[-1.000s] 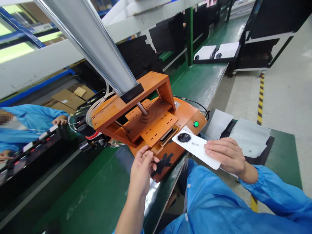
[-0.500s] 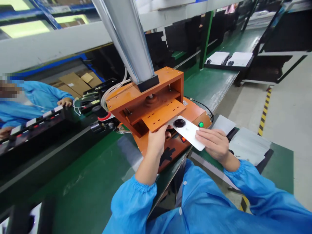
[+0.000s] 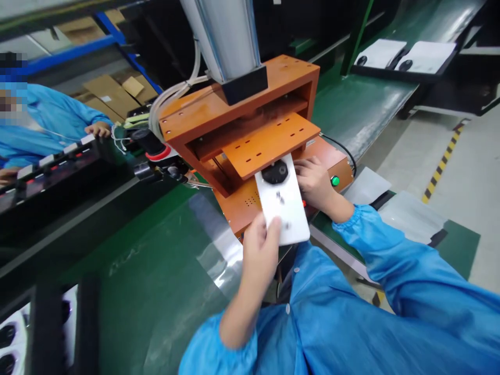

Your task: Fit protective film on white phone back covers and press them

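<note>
A white phone (image 3: 289,211) with a black camera area at its upper end is tilted in front of the orange press (image 3: 234,112). My left hand (image 3: 262,242) grips its lower left edge, thumb on the white face. The phone's top end is close under the orange plate (image 3: 273,143) of the press. My right hand (image 3: 314,182) is at the press opening, just right of the phone. Its fingers are bent, and the tips are partly hidden behind the phone's edge, so I cannot make out what they hold.
A green button (image 3: 335,180) sits on the press's right side. White panels (image 3: 414,211) lie on a green board at right; black trays (image 3: 425,60) hold more. At lower left are dark holders (image 3: 88,323). Across the line a co-worker's hand (image 3: 98,128) rests near a black rack.
My right hand has let go of the phone's lower end and moved left to the press opening. My left hand now holds the phone, which has turned more upright. The view has shifted.
</note>
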Available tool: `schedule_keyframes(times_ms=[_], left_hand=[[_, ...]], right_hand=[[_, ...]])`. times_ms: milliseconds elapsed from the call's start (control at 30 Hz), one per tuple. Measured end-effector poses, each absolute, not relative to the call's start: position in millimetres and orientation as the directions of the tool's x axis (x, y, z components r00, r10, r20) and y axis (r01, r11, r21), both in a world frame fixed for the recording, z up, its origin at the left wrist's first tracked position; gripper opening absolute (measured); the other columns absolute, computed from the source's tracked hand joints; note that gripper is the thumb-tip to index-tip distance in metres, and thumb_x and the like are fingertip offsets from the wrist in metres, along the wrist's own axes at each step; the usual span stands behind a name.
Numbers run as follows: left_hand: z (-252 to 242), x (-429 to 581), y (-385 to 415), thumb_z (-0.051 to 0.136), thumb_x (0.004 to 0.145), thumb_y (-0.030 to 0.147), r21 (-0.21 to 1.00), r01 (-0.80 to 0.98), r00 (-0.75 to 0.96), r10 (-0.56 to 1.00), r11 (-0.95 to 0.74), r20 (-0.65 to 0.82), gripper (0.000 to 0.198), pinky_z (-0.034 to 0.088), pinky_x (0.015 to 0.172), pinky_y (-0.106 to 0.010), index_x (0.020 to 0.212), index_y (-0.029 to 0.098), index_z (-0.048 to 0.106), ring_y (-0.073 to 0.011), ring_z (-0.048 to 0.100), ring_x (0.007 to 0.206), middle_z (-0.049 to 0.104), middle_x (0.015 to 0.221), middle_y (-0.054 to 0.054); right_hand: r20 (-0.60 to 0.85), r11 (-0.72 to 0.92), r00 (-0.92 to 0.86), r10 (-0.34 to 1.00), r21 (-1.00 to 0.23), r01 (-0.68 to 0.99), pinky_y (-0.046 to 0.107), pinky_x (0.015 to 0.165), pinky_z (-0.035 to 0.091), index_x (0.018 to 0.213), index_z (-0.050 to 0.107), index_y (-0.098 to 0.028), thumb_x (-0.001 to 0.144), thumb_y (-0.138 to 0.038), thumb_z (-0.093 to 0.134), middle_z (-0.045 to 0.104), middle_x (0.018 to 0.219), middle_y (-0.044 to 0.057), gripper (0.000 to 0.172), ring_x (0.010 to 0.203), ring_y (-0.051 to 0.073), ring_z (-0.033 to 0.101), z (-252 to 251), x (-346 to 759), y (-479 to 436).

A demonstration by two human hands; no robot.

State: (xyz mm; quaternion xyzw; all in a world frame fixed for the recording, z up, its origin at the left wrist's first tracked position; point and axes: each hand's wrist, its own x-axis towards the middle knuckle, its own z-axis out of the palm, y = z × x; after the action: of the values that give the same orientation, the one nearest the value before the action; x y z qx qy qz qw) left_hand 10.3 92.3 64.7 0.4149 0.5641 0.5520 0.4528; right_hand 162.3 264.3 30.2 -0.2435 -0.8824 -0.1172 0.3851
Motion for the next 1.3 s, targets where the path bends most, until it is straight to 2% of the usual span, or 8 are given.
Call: schedule_keyframes(times_ms=[167,367,600,767,867,1000,1133,1300], left_hand=[[18.3,0.2,1.4,0.044,0.101,0.047,0.969,0.176,-0.2,0.97,0.176,-0.14,0.04,0.038,0.058,-0.025,0.086,0.018,0.065,-0.0141,0.051,0.064,0.057,0.07,0.0],[-4.5,-6.2,-24.4,0.039,0.102,0.026,0.902,0.419,0.096,0.993,-0.108,0.074,0.031,0.041,0.07,-0.03,0.074,0.02,0.05,-0.0167,0.052,0.076,0.052,0.076,-0.002],[0.8,-10.8,-7.0,0.047,0.094,0.013,0.536,0.769,0.193,0.926,-0.348,0.324,0.018,0.033,0.105,-0.05,0.08,0.019,0.055,-0.0308,0.047,0.131,0.056,0.145,-0.012],[-3.1,-18.3,7.2,0.049,0.095,0.019,0.416,0.853,0.144,0.908,-0.316,0.394,0.023,0.024,0.109,-0.055,0.074,0.019,0.06,-0.0374,0.033,0.149,0.043,0.161,-0.008],[-8.0,-26.8,13.6,0.05,0.094,0.021,0.411,0.853,0.151,0.905,-0.322,0.397,0.023,0.022,0.112,-0.055,0.074,0.02,0.061,-0.037,0.03,0.151,0.044,0.16,-0.006],[-10.0,-33.8,19.5,0.052,0.091,0.02,0.307,0.889,0.198,0.889,-0.341,0.413,0.019,0.018,0.115,-0.056,0.074,0.02,0.06,-0.0366,0.03,0.152,0.047,0.158,-0.007],[-7.0,-32.0,24.3,0.055,0.088,0.017,0.145,0.925,0.26,0.864,-0.351,0.432,0.014,0.017,0.116,-0.059,0.074,0.02,0.056,-0.0374,0.031,0.151,0.05,0.156,-0.009],[2.3,-32.6,24.0,0.053,0.088,0.015,0.141,0.919,0.277,0.856,-0.369,0.436,0.014,0.016,0.117,-0.059,0.075,0.021,0.057,-0.0368,0.031,0.152,0.052,0.154,-0.008]], right_hand=[[0.598,0.876,-0.718,0.358,0.05,0.479,0.04,0.087,0.042,0.111,0.074,-0.022,0.105,-0.025,0.043,0.077,0.112,0.005,0.032,0.104,0.021,0.067,44.7,151.5,270.8],[0.442,0.892,-0.797,0.412,-0.017,0.452,0.039,0.091,0.043,0.112,0.075,-0.023,0.1,-0.032,0.058,0.077,0.111,0.003,0.023,0.107,0.023,0.067,64.8,154.6,270.4],[0.446,0.873,-0.761,0.471,-0.107,0.477,0.046,0.101,0.041,0.118,0.071,-0.013,0.09,-0.07,0.06,0.071,0.126,0.014,0.065,0.117,0.03,0.064,65.7,153.5,244.6],[0.743,0.862,-0.519,0.423,-0.154,0.483,0.041,0.095,0.045,0.128,0.066,-0.024,0.099,-0.031,0.058,0.072,0.119,0.007,0.031,0.108,0.021,0.066,9.7,182.0,180.4],[0.759,0.708,-0.286,0.585,-0.306,0.637,0.039,0.086,0.049,0.137,0.061,-0.026,0.097,-0.016,0.053,0.069,0.109,0.008,0.042,0.099,0.022,0.064,-28.4,220.8,168.3],[0.708,0.496,-0.136,0.693,-0.331,0.803,0.042,0.086,0.051,0.143,0.057,-0.024,0.098,-0.013,0.043,0.063,0.107,0.011,0.049,0.097,0.024,0.059,-54.1,264.0,182.7],[0.635,0.461,-0.188,0.75,-0.296,0.837,0.042,0.087,0.053,0.147,0.054,-0.021,0.096,-0.012,0.04,0.063,0.105,0.012,0.053,0.098,0.024,0.057,-59.9,275.1,194.9],[0.638,0.468,-0.149,0.755,-0.366,0.804,0.041,0.086,0.055,0.137,0.062,-0.023,0.095,-0.013,0.044,0.063,0.104,0.01,0.047,0.096,0.023,0.059,-54.1,275.7,197.6]])
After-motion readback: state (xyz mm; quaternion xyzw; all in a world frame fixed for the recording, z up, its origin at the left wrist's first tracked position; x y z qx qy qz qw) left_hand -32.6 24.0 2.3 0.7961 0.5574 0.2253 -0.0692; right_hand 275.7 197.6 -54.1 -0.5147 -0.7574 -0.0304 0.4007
